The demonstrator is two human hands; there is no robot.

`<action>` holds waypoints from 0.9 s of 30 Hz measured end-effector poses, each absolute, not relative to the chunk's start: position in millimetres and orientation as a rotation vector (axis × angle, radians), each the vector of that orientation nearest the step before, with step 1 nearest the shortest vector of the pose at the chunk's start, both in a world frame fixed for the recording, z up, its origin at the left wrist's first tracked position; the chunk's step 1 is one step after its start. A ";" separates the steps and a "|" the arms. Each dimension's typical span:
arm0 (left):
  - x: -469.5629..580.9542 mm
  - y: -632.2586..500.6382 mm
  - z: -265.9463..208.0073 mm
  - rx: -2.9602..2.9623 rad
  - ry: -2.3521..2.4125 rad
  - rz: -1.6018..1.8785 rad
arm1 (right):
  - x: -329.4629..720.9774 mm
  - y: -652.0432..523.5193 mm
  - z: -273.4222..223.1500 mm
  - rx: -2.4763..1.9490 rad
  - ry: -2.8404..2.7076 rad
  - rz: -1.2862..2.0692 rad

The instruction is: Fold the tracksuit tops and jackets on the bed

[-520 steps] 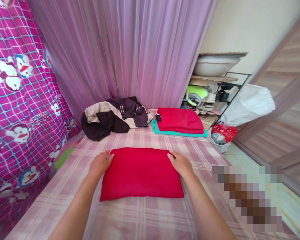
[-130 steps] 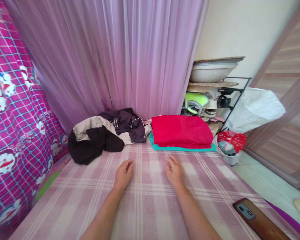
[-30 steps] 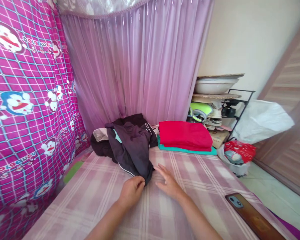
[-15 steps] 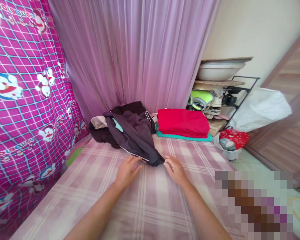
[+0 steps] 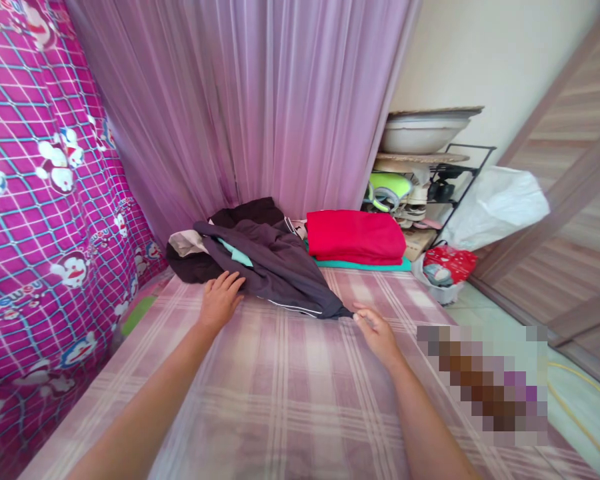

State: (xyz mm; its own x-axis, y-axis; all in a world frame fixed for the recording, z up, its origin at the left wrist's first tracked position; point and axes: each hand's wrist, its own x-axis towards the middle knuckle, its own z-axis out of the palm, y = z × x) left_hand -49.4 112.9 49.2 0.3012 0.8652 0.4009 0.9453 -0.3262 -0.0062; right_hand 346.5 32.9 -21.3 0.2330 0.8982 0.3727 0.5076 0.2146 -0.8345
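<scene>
— Head view has us over the bed (image 5: 280, 393), its plaid sheet filling the lower half of the frame. What worries us first?

— The dark jacket (image 5: 280, 270), the biggest loose thing here. It lies spread from the centre toward the lower right, its far end bunched on the dark and cream clothes (image 5: 190, 257) at centre left. If we drag it by one end, we judge that heap could come along with it.

— And our hands?

— Our right hand (image 5: 377, 330) sits at the jacket's pointed tip, fingers curled close around it; we cannot tell whether the fabric is truly pinched or only touched. Our left hand (image 5: 220, 300) lies open and flat at the jacket's near edge, holding nothing.

— So a thin grip on the right?

— That is our guess. A slick shell held by a corner may slip out, and the cloth would sag back crumpled.

— Anything beside it?

— The folded red stack (image 5: 355, 237), on a teal piece (image 5: 365, 265), is just beside the jacket, right of centre. A wide sweep could knock that pile crooked.

— Smaller things?

— A blurred patch at the lower right hides whatever lies on the bed's edge; we cannot tell what it is, so a careless elbow there is a risk. The red bag (image 5: 447, 263) on the floor stands well apart.
</scene>
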 end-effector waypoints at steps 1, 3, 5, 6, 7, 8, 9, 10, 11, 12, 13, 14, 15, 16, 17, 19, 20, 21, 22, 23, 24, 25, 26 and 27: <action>-49.5 114.1 50.1 -2.326 -1.645 -0.485 | 347.5 30.6 -19.7 -1.422 -1.405 0.509; -48.7 117.0 52.6 -2.318 -1.637 -0.483 | 350.8 26.1 -16.0 -1.384 -1.355 0.594; -47.0 120.1 55.6 -2.321 -1.639 -0.477 | 355.8 22.8 -13.6 -1.336 -1.280 0.658; -46.1 121.4 57.0 -2.337 -1.639 -0.480 | 359.0 21.8 -13.4 -1.313 -1.240 0.681; -45.2 122.0 58.0 -2.364 -1.639 -0.491 | 362.5 21.3 -14.1 -1.297 -1.196 0.693; -44.5 121.8 58.6 -2.402 -1.637 -0.507 | 366.2 21.1 -15.5 -1.295 -1.154 0.695; -44.0 120.7 58.8 -2.442 -1.636 -0.527 | 369.8 20.9 -17.4 -1.308 -1.119 0.684; -43.7 118.6 58.7 -2.478 -1.638 -0.549 | 373.1 20.6 -19.6 -1.334 -1.095 0.660; -43.6 115.7 58.4 -2.505 -1.640 -0.573 | 375.7 19.7 -21.5 -1.364 -1.090 0.630; -43.6 112.2 58.1 -2.517 -1.642 -0.600 | 377.2 18.1 -22.9 -1.393 -1.114 0.601; -43.8 108.5 57.9 -2.521 -1.639 -0.627 | 377.2 15.8 -23.6 -1.416 -1.165 0.574; -44.1 104.7 58.1 -2.520 -1.634 -0.650 | 375.4 12.7 -23.5 -1.432 -1.240 0.547; -44.3 101.3 58.8 -2.517 -1.632 -0.669 | 371.6 9.1 -22.8 -1.441 -1.337 0.518; -44.6 98.3 59.9 -2.513 -1.634 -0.684 | 366.0 5.2 -21.8 -1.446 -1.454 0.484; -44.9 95.9 61.6 -2.508 -1.644 -0.697 | 359.2 1.5 -20.6 -1.454 -1.577 0.438; -45.7 92.3 66.0 -2.505 -1.669 -0.717 | 344.9 -3.8 -18.6 -1.487 -1.786 0.311; -46.4 91.1 68.5 -2.512 -1.674 -0.715 | 339.3 -4.6 -17.9 -1.510 -1.853 0.246; -47.6 89.9 71.0 -2.536 -1.665 -0.691 | 335.7 -4.0 -17.2 -1.536 -1.881 0.187; -49.3 88.8 73.2 -2.573 -1.641 -0.644 | 334.5 -2.2 -16.4 -1.558 -1.876 0.143; -51.6 87.6 74.9 -2.618 -1.608 -0.578 | 335.5 0.6 -15.3 -1.569 -1.852 0.119; -54.6 86.4 75.7 -2.666 -1.571 -0.498 | 338.1 3.7 -13.9 -1.566 -1.826 0.116; -58.0 85.1 75.6 -2.712 -1.534 -0.418 | 341.4 6.6 -12.4 -1.556 -1.808 0.129; -61.9 83.8 74.4 -2.752 -1.502 -0.349 | 344.3 8.8 -11.1 -1.541 -1.810 0.153; -65.9 82.4 72.2 -2.783 -1.479 -0.294 | 345.8 10.0 -10.1 -1.523 -1.838 0.177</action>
State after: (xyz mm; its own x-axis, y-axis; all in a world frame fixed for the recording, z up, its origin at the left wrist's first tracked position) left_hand -65.9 82.4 72.2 0.5461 0.8238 0.1522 0.8193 -0.5631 0.1080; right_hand 345.8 10.0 -10.1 -0.0316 0.8971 0.4407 0.7962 0.2892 -0.5315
